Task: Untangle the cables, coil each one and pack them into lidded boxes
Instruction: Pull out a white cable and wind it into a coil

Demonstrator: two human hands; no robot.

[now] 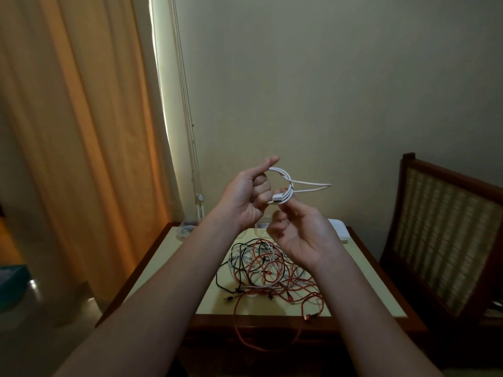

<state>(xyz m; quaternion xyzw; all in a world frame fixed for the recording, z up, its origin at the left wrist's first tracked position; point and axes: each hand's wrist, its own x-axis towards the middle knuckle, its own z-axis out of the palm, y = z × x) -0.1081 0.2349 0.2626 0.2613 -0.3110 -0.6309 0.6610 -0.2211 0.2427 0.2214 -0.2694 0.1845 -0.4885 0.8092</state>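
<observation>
Left hand [249, 197]: I see it raised chest-high, palm toward me, fingers pinching the white cable [289, 186] coil.
Right hand [302, 235]: palm up, forefinger touching the coil's underside, other fingers loosely curled.
Tangle [269, 270]: red, black and white cables on the desk [163, 257] below.

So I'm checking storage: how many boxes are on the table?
3: a clear box at the far left corner, a second clear box mostly hidden behind the right hand, and a white box, perhaps only lids, at the far right. More may be hidden.
</observation>
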